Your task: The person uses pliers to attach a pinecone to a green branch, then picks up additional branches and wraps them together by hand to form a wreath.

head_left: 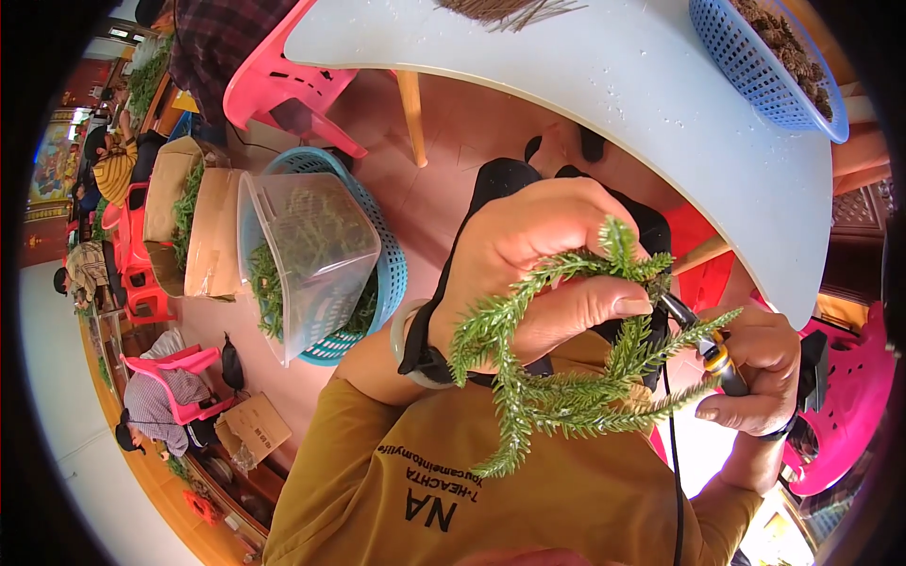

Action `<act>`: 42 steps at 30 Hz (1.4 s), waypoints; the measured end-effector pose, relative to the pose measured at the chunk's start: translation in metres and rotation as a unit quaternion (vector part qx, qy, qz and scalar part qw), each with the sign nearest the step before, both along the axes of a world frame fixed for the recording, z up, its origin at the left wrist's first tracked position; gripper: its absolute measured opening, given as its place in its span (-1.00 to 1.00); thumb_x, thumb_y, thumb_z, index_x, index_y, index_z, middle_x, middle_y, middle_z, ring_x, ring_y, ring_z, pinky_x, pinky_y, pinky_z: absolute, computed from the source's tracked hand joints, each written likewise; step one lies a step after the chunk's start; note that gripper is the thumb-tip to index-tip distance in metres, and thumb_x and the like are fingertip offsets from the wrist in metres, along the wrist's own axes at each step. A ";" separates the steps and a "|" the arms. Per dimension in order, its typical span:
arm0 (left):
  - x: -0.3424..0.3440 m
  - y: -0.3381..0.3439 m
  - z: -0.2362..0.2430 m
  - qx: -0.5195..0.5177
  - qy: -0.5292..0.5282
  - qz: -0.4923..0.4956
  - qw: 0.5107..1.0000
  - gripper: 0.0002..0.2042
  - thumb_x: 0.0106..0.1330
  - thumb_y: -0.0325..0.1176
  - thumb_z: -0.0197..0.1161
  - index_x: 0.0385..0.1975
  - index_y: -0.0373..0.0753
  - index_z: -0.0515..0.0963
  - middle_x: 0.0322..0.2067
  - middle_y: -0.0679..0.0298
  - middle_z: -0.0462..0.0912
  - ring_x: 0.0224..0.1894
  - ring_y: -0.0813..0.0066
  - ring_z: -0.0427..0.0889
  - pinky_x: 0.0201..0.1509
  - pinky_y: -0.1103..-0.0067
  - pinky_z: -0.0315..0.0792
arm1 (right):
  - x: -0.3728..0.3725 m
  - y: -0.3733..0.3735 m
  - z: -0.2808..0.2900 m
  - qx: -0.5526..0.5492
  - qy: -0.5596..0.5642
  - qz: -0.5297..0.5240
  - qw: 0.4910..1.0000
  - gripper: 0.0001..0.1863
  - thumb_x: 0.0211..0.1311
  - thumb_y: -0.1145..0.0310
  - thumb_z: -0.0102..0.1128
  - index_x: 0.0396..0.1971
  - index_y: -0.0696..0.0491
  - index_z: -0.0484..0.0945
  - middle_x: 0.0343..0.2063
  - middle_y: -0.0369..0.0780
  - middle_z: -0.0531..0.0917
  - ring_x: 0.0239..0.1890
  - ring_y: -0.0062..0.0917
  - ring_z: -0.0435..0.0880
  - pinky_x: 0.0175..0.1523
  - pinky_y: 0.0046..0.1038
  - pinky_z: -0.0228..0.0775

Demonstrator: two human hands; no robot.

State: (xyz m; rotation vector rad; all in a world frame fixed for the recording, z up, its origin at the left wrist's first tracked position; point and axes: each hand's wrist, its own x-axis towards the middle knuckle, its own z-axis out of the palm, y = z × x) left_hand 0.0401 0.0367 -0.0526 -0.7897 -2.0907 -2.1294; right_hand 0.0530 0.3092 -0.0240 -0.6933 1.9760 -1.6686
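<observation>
My left hand (547, 274), with bands round its wrist, is closed on a ring of green artificial pine sprigs (566, 401). Thumb and fingers pinch the ring at its upper right, where a short sprig sticks up. On the right, my right hand (760, 368) grips a pliers-like tool with a black and yellow handle (717, 358). The tool's dark metal tip reaches the sprigs close to my left thumb. Loose sprig ends overlap the tool, so its jaws are partly hidden and I cannot tell whether they touch a stem.
A pale table (604, 71) curves ahead, bearing a blue basket of brown pieces (698, 28) and brown sticks (510, 9). At left stand a clear plastic bin (316, 236) in a blue basket (392, 274), and a cardboard box (212, 226). Pink chairs (849, 406) and other people are around.
</observation>
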 end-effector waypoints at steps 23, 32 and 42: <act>0.003 0.009 -0.012 0.155 -0.145 -0.048 0.976 -0.84 0.10 -0.48 0.36 -0.40 -0.34 0.52 -0.42 0.24 0.52 -0.38 0.48 0.51 -0.28 0.61 0.36 | 0.001 -0.007 -0.008 -0.022 -0.025 -0.055 0.998 -0.64 -0.41 0.42 0.54 -0.67 0.29 0.51 -0.46 0.03 0.62 -0.51 -0.44 0.56 -0.34 -0.49 0.35; 0.003 0.016 -0.016 0.086 -0.059 0.052 0.993 -0.84 0.14 -0.46 0.34 -0.41 -0.34 0.49 -0.48 0.26 0.51 -0.46 0.49 0.47 -0.38 0.62 0.34 | 0.006 -0.022 -0.005 -0.036 -0.076 -0.097 0.992 -0.67 -0.39 0.49 0.51 -0.61 0.30 0.52 -0.37 0.05 0.62 -0.43 -0.47 0.60 -0.36 -0.56 0.35; 0.011 0.018 -0.009 0.100 -0.088 0.072 0.988 -0.87 0.15 -0.47 0.32 -0.45 -0.33 0.48 -0.52 0.29 0.48 -0.51 0.55 0.42 -0.44 0.63 0.30 | 0.016 -0.032 -0.005 0.215 0.306 -0.110 0.921 -0.75 -0.31 0.56 0.43 -0.55 0.23 0.53 -0.19 0.03 0.58 -0.36 -0.36 0.61 -0.30 -0.48 0.42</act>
